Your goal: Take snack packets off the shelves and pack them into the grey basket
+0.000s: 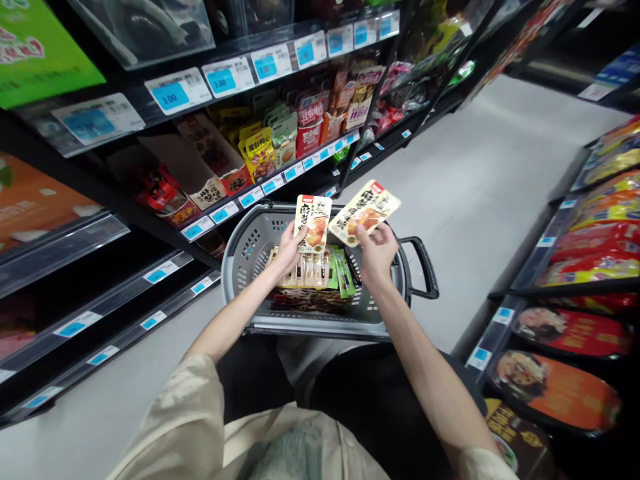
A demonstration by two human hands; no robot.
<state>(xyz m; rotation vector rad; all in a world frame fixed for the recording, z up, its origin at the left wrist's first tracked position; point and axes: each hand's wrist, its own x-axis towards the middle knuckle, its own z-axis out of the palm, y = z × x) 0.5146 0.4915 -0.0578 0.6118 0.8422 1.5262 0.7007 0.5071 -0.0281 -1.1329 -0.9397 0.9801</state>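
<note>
My left hand (289,250) is closed on a cream snack packet (313,222) with a red corner, held upright over a grey shopping basket (240,257). A second matching packet (364,212), tilted to the right, is pinched in my right hand (376,252). Both packets hover just above the basket's far half and almost touch each other. Inside the basket lie rows of small packets (313,270), some beige, some green, over darker packs underneath.
Black shelves with snack packs (260,150) and blue price tags (171,95) run along the left. Shelves of red and orange packages (575,330) line the right. The basket's black handle (424,267) sticks out to the right. A grey floor aisle (475,173) stretches ahead.
</note>
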